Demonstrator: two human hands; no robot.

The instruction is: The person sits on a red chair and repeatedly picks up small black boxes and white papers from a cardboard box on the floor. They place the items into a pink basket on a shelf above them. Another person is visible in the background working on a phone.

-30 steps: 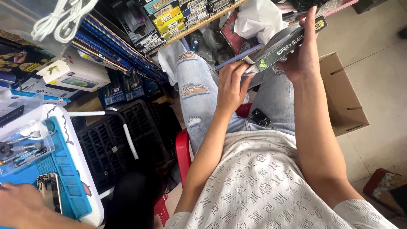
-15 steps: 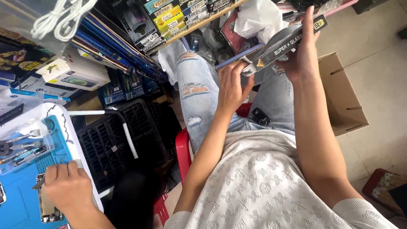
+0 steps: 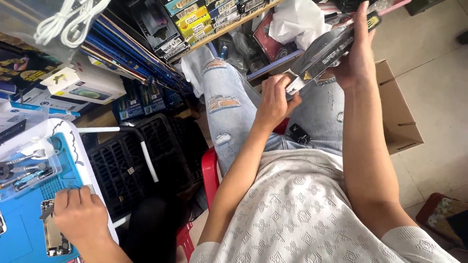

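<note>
Flat dark-grey packet with yellow trim [image 3: 324, 51], held tilted above the lap in ripped light-blue jeans [image 3: 229, 104]. Right hand [image 3: 358, 61] wrapped around the packet's far end, fingers curled over its upper edge, palm behind it. Left hand [image 3: 275, 100] at the packet's near lower corner, thumb and fingers pinching that corner; exactly what sits between the fingertips too small to tell. Open brown cardboard box [image 3: 397, 117] on the tiled floor just right of the packet, beyond the right forearm. Small black key fob [image 3: 297, 132] lying on the jeans below the packet. Crumpled white plastic bag [image 3: 297, 19] just above the packet, on a cluttered shelf. Red plastic chair [image 3: 210, 173] under the legs, well below the packet. Far to the lower left of the packet, another person's hand [image 3: 78, 214] resting on a blue work mat [image 3: 24, 229] on a white counter [image 3: 83, 160], touching an opened phone [image 3: 53, 234] there. Black plastic crate [image 3: 126, 160] between that counter and the chair.
</note>
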